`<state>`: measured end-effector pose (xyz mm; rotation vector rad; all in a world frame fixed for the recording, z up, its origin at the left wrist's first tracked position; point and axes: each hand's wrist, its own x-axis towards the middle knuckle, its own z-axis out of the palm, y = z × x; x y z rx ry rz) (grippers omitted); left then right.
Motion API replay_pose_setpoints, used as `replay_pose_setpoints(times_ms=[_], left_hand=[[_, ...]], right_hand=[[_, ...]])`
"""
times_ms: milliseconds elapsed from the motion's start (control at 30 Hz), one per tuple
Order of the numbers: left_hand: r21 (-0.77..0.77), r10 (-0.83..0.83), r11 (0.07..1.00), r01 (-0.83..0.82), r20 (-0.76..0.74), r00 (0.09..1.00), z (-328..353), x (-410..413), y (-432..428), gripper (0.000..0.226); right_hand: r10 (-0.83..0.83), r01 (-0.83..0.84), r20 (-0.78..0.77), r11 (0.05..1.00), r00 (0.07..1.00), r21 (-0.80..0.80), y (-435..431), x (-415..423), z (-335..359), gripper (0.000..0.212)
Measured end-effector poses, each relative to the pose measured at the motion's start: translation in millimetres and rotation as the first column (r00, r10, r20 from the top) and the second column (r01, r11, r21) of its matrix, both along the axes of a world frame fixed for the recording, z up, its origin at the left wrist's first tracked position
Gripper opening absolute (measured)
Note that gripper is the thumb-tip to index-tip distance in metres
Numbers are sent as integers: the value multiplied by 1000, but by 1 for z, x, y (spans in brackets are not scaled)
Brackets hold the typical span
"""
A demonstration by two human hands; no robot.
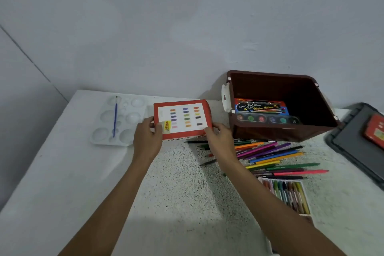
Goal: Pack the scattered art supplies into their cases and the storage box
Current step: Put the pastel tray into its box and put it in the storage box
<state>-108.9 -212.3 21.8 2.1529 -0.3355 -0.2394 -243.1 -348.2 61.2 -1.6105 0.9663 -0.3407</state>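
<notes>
Oil pastel box (182, 118) — your left hand (146, 137), right hand (218, 137) grip its near corners; carry level to storage box (270, 87), three o'clock.

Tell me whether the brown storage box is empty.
Not empty: the open brown plastic storage box holds a blue watercolour paint set inside.

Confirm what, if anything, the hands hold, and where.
The red oil pastel box: left hand grips its near-left corner, right hand its near-right corner.
</notes>
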Motion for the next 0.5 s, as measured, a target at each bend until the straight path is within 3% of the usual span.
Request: replay_pose_setpoints(times_ms=[200, 367, 500], left_hand=[[28, 39, 999, -37, -68, 997, 5, -49, 28, 38], [-46, 8, 999, -13, -121, 993, 19, -107, 22, 36], [-91, -77, 994, 60, -201, 977, 29, -160, -3, 32]], right_hand=[[78, -80, 59, 996, 995, 39, 12, -57, 0, 21], [-48, 25, 123, 983, 991, 181, -3, -120, -6, 11], [-111, 78, 136, 971, 985, 226, -34, -179, -8, 25]])
